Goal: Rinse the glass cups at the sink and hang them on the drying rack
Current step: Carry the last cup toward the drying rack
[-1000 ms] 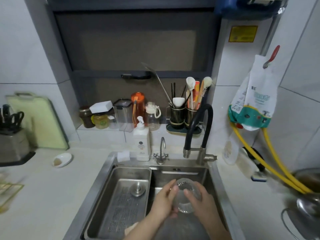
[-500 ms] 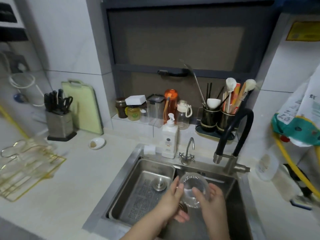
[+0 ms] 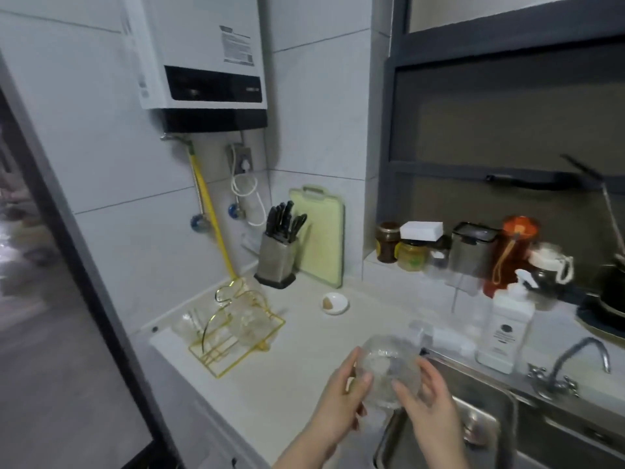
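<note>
Head cam: both hands, left [image 3: 341, 394] and right [image 3: 427, 401], grip a cup [image 3: 389, 368] lower center, rack [image 3: 236, 328] sitting center left.

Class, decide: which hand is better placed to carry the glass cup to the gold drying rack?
Left, probably. The left hand already holds the glass cup on the side nearer the drying rack; the right hand is sinkward.

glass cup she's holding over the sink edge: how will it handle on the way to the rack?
The glass cup is probably slippery: it comes from the sink, and the left hand and right hand both hold it. It looks rigid but fragile, being clear, thin-looking glass. The gold wire rack offers thin supports, so it may tip if hung carelessly.
</note>
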